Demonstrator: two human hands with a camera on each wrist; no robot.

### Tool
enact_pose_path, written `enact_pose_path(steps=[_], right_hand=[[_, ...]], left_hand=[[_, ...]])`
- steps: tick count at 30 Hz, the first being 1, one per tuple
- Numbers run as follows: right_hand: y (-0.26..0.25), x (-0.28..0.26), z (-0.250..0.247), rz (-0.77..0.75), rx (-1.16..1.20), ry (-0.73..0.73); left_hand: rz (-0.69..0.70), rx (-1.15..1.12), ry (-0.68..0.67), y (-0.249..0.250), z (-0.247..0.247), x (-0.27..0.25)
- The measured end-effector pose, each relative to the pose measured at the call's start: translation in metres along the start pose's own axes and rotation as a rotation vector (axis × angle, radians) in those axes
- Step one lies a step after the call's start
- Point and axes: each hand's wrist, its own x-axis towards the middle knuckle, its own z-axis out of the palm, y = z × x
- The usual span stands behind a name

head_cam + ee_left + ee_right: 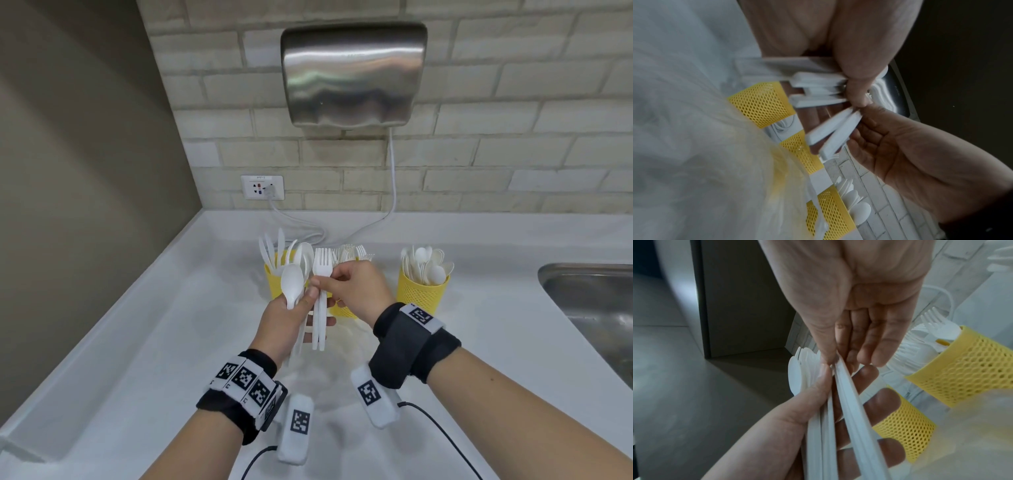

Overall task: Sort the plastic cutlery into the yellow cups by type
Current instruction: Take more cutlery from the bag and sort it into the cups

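My left hand (pixel 286 318) grips a bundle of spoons (pixel 293 284) upright. My right hand (pixel 356 291) pinches two forks (pixel 322 291) out of it, handles down; the fork cup (pixel 342 310), probably the middle one, stands just behind, toward the counter's (pixel 171 342) back edge.

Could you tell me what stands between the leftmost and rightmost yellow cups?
In the head view, a third yellow mesh cup holding white plastic forks, largely hidden behind the right hand.
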Motion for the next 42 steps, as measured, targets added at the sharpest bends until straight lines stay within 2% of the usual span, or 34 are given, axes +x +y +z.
enact_pose_path(steps=[5, 10, 12, 16, 19, 21, 24, 28, 32, 35, 38, 42], right_hand=[[0.002, 0.003, 0.0, -0.054, -0.034, 0.058], [-0.002, 0.003, -0.009, -0.106, 0.172, 0.135], [-0.003, 0.001, -0.01, -0.044, 0.198, 0.094], [0.005, -0.002, -0.001, 0.145, 0.219, -0.12], [0.009, -0.003, 0.002, 0.222, 0.331, -0.144], [0.006, -0.002, 0.0, 0.232, 0.381, -0.082], [-0.001, -0.001, -0.006, 0.188, 0.371, 0.085], [-0.005, -0.002, -0.007, 0.081, 0.362, 0.129], [-0.009, -0.008, -0.002, 0.08, 0.385, 0.021], [-0.013, -0.013, 0.002, 0.138, 0.406, -0.12], [-0.01, -0.014, 0.002, 0.222, 0.466, -0.15], [-0.006, -0.013, 0.003, 0.241, 0.502, -0.186]], left_hand=[[-0.003, 0.049, 0.048, 0.001, 0.0, 0.005], [-0.007, 0.0, 0.05, 0.0, -0.006, 0.005], [-0.005, -0.029, 0.036, 0.0, -0.007, 0.003], [0.003, -0.042, -0.068, 0.001, -0.003, 0.0], [-0.002, -0.042, -0.138, 0.001, 0.001, -0.001], [-0.007, -0.039, -0.133, 0.0, -0.001, -0.001], [-0.003, -0.035, -0.077, -0.003, -0.005, 0.003], [0.011, 0.019, 0.047, -0.006, -0.004, 0.008], [0.05, 0.23, 0.149, -0.008, -0.004, 0.011], [0.08, 0.268, 0.104, -0.009, -0.004, 0.009], [0.093, 0.275, 0.066, -0.008, -0.004, 0.007], [0.086, 0.238, 0.007, -0.005, -0.006, 0.003]])
